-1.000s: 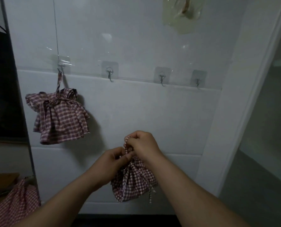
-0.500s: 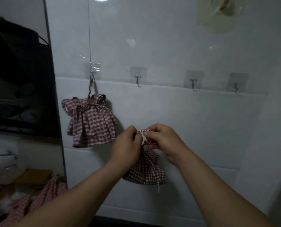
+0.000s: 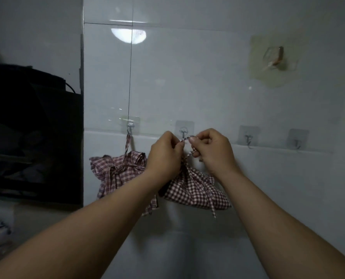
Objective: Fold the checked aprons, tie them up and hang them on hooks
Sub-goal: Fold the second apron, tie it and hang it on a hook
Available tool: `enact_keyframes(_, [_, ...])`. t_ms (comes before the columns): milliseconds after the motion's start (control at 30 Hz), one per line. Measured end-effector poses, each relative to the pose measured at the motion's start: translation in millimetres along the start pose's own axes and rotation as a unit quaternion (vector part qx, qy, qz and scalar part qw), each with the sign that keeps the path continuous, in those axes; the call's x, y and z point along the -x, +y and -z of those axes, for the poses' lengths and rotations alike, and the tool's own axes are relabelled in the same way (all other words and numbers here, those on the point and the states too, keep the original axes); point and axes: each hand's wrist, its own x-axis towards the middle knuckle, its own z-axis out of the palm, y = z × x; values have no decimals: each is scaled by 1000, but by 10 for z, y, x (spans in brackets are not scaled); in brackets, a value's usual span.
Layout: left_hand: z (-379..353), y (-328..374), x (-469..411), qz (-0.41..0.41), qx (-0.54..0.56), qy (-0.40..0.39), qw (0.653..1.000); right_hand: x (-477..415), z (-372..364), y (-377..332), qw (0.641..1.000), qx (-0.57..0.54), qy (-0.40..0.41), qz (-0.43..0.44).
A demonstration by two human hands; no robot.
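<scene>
Left grip [image 3: 165, 152] & right grip [image 3: 213, 152] each pinch one side of the thin tie loop [image 3: 187, 138], thumb vs forefinger, other fingers curled in. They hold it spread open right in front of the 2nd hook [image 3: 183, 131]. The folded, tied checked apron [image 3: 195, 190] hangs from that loop at 6 o'clock of the grips, in front of the wall; can't tell if it touches the tiles.

Step in hand, as I read it: hanging apron no. 2. Fold & tie look done on this one. Loop doesn't seem to be over the hook tip yet, but the tip is partly hidden.

Nxt move prob. calls for raising the loop slightly toward 12 o'clock, keeping it taut & open, dropping it over the upturned tip, then easing both grips off w/o yanking the stick-on pad.

Outward: at 9 o'clock the hung apron [image 3: 117, 172] dangles from the 1st hook [image 3: 129, 127]. At 3 o'clock the 3rd hook [image 3: 248, 140] & 4th hook [image 3: 297, 143] carry nothing.
</scene>
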Motion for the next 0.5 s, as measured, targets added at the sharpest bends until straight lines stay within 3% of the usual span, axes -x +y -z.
enact_keyframes(300, [30,-65,-507,36,-98,-10,994,-329,-174,-41,965,245,69,69])
enact_keyframes(400, [87,-124,-384,0,-202,-66,977,-187,-145,-16,926,366,28,88])
enact_keyframes(500, [89,-249,-127,-38,-216,-137,966,73,-91,160,925,373,-32,63])
